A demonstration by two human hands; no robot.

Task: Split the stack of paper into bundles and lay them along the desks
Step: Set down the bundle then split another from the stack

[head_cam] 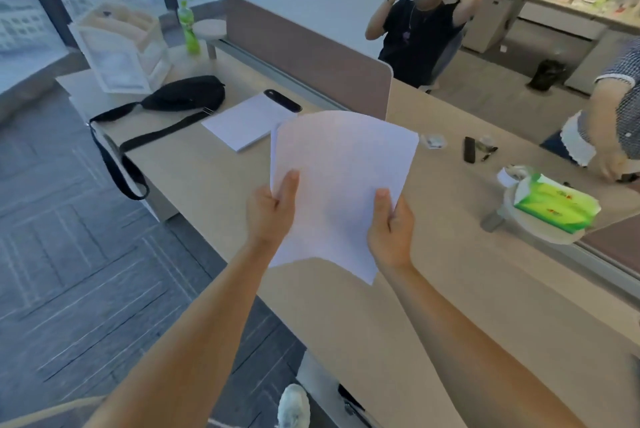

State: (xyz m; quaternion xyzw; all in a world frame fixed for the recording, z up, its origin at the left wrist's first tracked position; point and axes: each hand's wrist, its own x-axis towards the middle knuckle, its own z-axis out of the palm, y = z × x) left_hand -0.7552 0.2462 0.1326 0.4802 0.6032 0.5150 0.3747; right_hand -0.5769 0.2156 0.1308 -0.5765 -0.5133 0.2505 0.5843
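Worktop (pixel 433 271): long, pale wood, under yr arms.
Sheets (pixel 343 178): held above worktop by lower corners.
Bag (pixel 183 96): black, far left end, strap over edge.
Laid bundle (pixel 246 121): flat on worktop betw. bag & sheets.
L hand (pixel 272 213): thumb on top, pinching sheets.
R hand (pixel 391 230): same pinch, right edge.

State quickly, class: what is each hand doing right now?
Left hand: grips the paper stack at its left edge.
Right hand: grips the same stack at its right edge.
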